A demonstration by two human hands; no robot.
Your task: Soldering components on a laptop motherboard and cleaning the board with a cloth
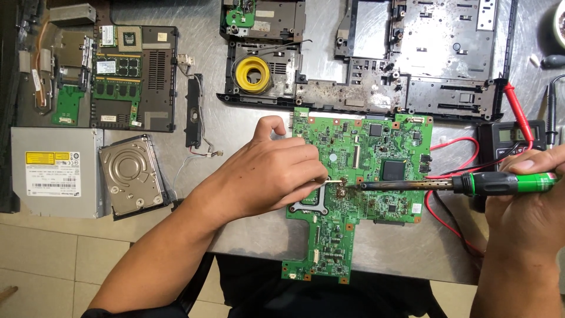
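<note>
Green circuit board (376, 159), right hand (529, 212) fingers gripping soldering iron (459, 185), left hand (271, 176) fingers pinching solder wire (332, 182), yellow-labelled drive (56, 171) far left.

I note a green circuit board (359, 176) at centre, with a black chip. The soldering iron (471, 184) at right is green-handled with a black grip. Red leads (447, 144) lie right of centre. A yellow solder spool (253, 73) sits at upper centre. The tabletop (259, 232) is grey metal.
</note>
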